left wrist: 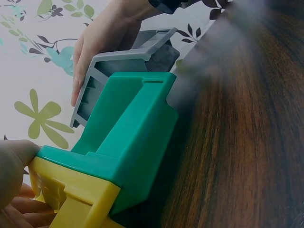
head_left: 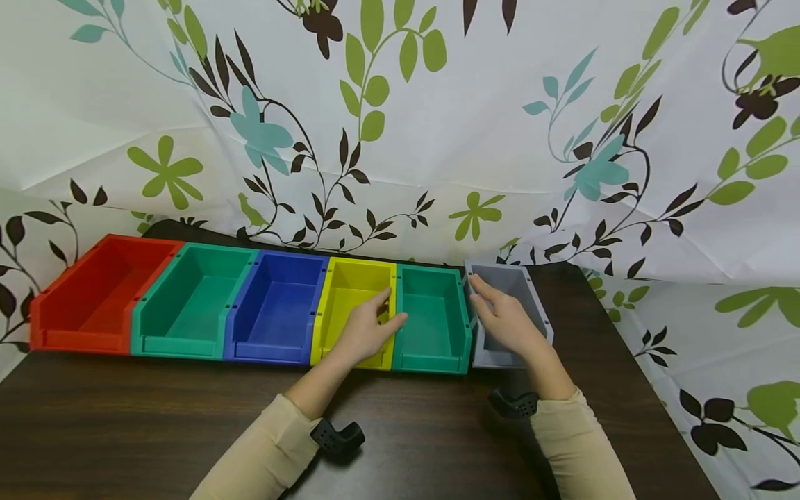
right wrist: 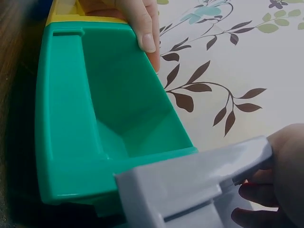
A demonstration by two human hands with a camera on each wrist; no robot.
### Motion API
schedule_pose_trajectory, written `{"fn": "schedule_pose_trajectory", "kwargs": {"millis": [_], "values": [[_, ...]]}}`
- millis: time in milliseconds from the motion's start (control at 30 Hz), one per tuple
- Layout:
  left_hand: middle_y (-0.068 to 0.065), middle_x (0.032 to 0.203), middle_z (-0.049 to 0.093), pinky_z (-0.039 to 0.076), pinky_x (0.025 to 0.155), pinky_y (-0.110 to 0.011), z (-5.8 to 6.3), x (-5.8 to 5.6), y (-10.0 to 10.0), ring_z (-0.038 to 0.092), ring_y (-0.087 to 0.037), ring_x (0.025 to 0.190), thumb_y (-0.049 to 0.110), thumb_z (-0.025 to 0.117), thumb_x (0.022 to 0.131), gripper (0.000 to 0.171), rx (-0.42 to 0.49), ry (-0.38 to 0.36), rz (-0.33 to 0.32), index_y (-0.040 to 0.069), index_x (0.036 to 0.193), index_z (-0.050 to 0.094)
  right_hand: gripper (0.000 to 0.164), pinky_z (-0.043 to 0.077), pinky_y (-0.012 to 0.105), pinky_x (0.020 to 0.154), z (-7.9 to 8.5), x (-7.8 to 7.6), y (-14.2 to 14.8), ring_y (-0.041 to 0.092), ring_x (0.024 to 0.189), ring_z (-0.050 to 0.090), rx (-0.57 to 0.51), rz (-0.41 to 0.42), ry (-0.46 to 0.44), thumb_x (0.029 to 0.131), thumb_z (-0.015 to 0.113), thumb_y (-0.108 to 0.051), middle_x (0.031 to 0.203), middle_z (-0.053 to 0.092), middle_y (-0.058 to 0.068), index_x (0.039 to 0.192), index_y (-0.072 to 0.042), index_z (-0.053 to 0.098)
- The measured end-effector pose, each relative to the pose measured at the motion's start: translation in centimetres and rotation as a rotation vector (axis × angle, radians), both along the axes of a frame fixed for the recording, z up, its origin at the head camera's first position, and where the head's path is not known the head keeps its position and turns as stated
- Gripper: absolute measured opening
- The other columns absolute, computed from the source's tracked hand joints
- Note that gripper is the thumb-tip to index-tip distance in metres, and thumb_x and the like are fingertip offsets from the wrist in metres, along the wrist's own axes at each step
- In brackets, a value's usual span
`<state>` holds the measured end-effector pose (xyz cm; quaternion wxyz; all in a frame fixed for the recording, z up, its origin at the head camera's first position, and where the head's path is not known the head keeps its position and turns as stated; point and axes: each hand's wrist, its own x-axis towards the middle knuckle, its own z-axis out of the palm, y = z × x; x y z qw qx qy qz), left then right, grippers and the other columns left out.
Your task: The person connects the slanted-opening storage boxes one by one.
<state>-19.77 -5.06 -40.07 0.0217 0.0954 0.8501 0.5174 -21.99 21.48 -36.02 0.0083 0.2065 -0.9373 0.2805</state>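
Observation:
A row of plastic storage bins stands on the dark table. My left hand (head_left: pixel 365 330) is over the yellow bin (head_left: pixel 323 312), its fingers inside and its thumb at the top of the wall shared with the right-hand green bin (head_left: pixel 434 316). It pinches that wall. My right hand (head_left: pixel 509 319) grips the left wall of the grey bin (head_left: pixel 540 305), with some fingers inside it in the right wrist view. The grey bin (right wrist: pixel 190 185) sits slightly askew at the row's right end, a narrow gap from the green bin (right wrist: pixel 66 109). No contents show in the bins.
Leftward stand a blue bin (head_left: pixel 278 305), another green bin (head_left: pixel 194 305) and a red bin (head_left: pixel 100 298). Behind hangs a white leaf-patterned cloth (head_left: pixel 412 160). The dark wood table (head_left: pixel 156 423) runs along the front, its right edge near the grey bin.

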Motion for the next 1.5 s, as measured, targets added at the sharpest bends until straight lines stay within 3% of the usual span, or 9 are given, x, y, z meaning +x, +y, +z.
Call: {"fn": "schedule_pose_trajectory", "kwargs": {"millis": [1000, 1500], "values": [[-0.015, 0.147, 0.04, 0.046, 0.1, -0.044, 0.2, -0.4, -0.3, 0.05, -0.032, 0.127, 0.032, 0.061, 0.092, 0.065, -0.016, 0.015, 0.013, 0.004, 0.145, 0.035, 0.051, 0.034, 0.051, 0.108, -1.2, -0.5, -0.5, 0.032, 0.136, 0.036, -0.013, -0.009, 0.006, 0.103, 0.038, -0.028, 0.151, 0.034, 0.014, 0.146, -0.003, 0.031], [-0.014, 0.149, 0.038, 0.045, 0.1, -0.044, 0.0, 0.1, 0.1, 0.048, -0.032, 0.129, 0.031, 0.061, 0.092, 0.066, 0.006, -0.004, -0.001, 0.004, 0.146, 0.033, 0.051, 0.039, 0.052, 0.104, -2.1, 0.4, -0.4, 0.032, 0.133, 0.041, 0.041, -0.053, -0.006, 0.102, 0.04, -0.028, 0.149, 0.037, 0.014, 0.146, -0.004, 0.032]]}}
